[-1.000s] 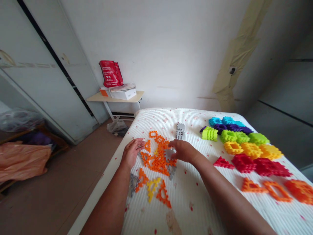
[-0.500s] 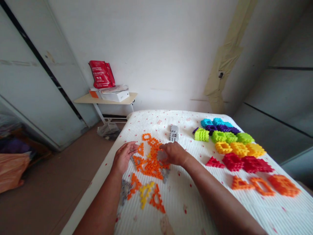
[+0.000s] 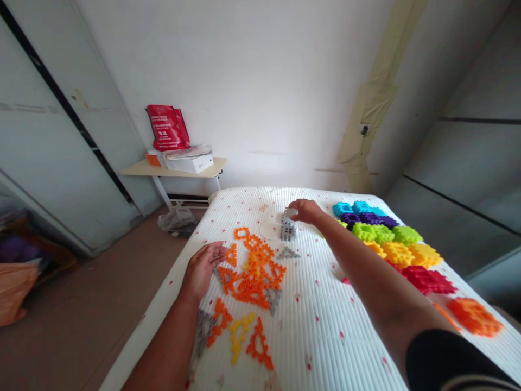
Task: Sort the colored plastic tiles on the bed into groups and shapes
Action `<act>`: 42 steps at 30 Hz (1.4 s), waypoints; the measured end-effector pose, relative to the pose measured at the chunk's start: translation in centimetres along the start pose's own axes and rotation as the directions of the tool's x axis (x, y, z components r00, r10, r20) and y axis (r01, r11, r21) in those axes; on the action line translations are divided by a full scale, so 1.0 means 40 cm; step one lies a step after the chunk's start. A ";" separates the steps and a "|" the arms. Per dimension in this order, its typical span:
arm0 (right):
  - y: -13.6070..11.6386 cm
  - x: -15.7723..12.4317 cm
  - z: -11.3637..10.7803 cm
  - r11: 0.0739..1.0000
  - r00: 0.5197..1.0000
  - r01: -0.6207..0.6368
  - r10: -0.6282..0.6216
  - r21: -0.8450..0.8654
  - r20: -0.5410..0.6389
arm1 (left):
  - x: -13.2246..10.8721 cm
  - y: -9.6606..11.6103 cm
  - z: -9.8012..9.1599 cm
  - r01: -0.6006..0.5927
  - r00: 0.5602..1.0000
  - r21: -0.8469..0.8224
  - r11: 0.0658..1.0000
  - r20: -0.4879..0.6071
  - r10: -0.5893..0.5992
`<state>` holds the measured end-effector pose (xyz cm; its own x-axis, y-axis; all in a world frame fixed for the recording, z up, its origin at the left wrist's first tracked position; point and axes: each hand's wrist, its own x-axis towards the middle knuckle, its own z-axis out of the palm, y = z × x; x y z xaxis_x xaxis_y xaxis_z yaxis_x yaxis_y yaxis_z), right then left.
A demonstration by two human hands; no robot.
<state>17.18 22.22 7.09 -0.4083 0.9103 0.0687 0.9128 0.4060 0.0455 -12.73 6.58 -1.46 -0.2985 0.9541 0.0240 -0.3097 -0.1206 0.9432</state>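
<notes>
At the far end of a small stack of grey interlocking plastic tiles [image 3: 287, 232], my right hand [image 3: 306, 209] pinches a flat grey tile [image 3: 290, 212]. The tile is at the top of the stack; I cannot tell whether it rests on it. My left hand [image 3: 202, 267] lies with fingers apart at the left side of a loose pile of orange tiles [image 3: 253, 271], close to an orange triangular tile [image 3: 231, 254]. A grey triangular tile [image 3: 288, 253] lies between the pile and the stack. Another grey tile [image 3: 273, 298] sits at the pile's near right edge.
Nearer me lie a yellow tile [image 3: 240, 334] and an orange triangle [image 3: 259, 345]. On the right, stacks sorted by colour include blue [image 3: 362, 207], green [image 3: 407, 235], yellow [image 3: 425, 253], red [image 3: 429, 278] and orange [image 3: 475, 316]. A side table [image 3: 138, 167] stands beyond the bed.
My right hand has moved from the orange pile away from me to the grey stack, with a grey tile in it. The grey triangle beside the pile now shows. My left hand has barely moved.
</notes>
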 end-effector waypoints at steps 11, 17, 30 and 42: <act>0.004 0.033 0.061 1.000 0.997 0.016 -0.014 -0.018 0.069 | -0.003 0.003 0.003 0.014 1.000 0.013 1.000 -0.016 -0.013; 0.007 0.030 0.069 1.000 0.997 0.005 -0.004 -0.013 0.075 | -0.001 0.003 0.002 0.013 1.000 -0.001 1.000 -0.012 -0.013; 0.000 0.030 0.070 1.000 0.998 0.010 -0.010 0.003 0.067 | 0.001 -0.005 -0.005 0.005 1.000 0.011 1.000 0.005 -0.005; -0.007 0.019 0.053 0.999 1.000 0.001 -0.001 0.043 0.013 | 0.000 -0.004 -0.002 0.016 1.000 -0.022 1.000 0.006 -0.016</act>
<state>16.66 22.99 5.01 -0.4093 0.9107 0.0557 0.9122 0.4098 0.0024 -12.77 6.59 -1.66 -0.2876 0.9577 0.0110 -0.3338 -0.1110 0.9361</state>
